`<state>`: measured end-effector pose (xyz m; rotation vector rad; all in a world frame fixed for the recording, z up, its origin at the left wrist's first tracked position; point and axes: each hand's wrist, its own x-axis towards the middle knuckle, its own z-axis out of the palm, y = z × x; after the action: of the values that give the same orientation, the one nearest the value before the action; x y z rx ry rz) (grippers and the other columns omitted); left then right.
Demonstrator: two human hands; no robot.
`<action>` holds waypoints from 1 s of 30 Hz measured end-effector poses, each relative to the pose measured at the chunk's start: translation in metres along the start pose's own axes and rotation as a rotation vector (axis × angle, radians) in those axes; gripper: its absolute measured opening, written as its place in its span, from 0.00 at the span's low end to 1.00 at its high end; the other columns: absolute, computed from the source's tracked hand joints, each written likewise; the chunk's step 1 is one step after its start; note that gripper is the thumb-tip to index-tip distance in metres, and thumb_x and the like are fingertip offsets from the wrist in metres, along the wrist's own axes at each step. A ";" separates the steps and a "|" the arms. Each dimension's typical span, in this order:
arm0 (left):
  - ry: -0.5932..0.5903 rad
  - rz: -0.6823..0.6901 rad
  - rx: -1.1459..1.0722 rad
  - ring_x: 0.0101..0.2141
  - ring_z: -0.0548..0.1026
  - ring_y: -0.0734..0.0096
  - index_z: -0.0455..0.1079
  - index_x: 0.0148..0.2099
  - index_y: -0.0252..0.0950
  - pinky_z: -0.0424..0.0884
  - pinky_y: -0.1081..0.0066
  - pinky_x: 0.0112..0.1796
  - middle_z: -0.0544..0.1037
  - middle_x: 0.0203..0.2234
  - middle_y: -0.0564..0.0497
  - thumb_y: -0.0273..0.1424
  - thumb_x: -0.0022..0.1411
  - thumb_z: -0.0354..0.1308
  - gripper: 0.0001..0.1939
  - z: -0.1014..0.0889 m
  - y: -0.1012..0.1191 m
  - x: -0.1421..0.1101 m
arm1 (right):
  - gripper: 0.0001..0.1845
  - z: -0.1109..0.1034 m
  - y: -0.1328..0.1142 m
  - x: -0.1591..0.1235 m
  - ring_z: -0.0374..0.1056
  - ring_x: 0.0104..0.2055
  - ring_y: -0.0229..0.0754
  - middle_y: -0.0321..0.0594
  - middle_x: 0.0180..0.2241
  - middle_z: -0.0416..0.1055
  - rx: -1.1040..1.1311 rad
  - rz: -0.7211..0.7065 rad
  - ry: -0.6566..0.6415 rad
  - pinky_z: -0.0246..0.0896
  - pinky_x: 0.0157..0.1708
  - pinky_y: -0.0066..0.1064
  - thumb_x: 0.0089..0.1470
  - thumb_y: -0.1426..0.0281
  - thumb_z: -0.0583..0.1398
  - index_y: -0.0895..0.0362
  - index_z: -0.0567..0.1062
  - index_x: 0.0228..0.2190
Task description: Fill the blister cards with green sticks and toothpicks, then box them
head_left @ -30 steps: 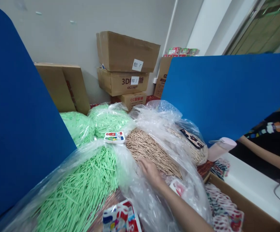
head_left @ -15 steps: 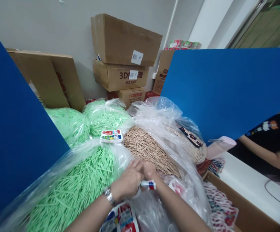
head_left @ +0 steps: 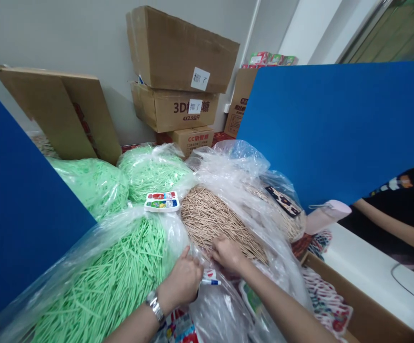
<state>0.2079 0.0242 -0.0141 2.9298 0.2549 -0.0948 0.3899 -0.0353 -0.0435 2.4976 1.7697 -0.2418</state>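
Note:
My left hand (head_left: 184,276), with a metal watch on its wrist, is curled around a small white tube with a blue end (head_left: 210,282); its index finger points forward. Just to the right, my right hand (head_left: 227,253) has its fingers closed at the near edge of a heap of thin brown sticks (head_left: 217,216); what is between the fingertips is hidden. An open clear bag of thin green sticks (head_left: 114,281) lies to the left. On the plastic ahead rests a small white pack with red and green tube pictures (head_left: 162,202). Colourful printed packs (head_left: 181,326) lie partly hidden below my hands.
Blue panels (head_left: 336,128) stand on both sides. Behind are stacked cardboard boxes (head_left: 181,52) and more bags of green sticks (head_left: 153,171). A dark patterned phone-like object (head_left: 283,201) and a pink bottle (head_left: 326,216) are right. Another person's arm (head_left: 393,221) shows beyond.
My hands were together and have moved apart. The right one is now at the brown sticks, the left one slightly lower and left with the tube. The view has shifted slightly.

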 end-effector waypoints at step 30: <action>-0.051 -0.077 -0.054 0.36 0.74 0.57 0.73 0.37 0.30 0.53 0.52 0.56 0.78 0.32 0.40 0.26 0.52 0.54 0.10 0.018 -0.001 -0.006 | 0.22 0.023 -0.028 0.082 0.51 0.59 0.52 0.47 0.58 0.61 -0.014 -0.634 0.158 0.42 0.58 0.50 0.58 0.63 0.53 0.56 0.66 0.53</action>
<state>0.2005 0.0209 -0.0312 2.8600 0.3562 -0.1708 0.3884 0.0472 -0.0792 1.9098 2.5689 -0.0599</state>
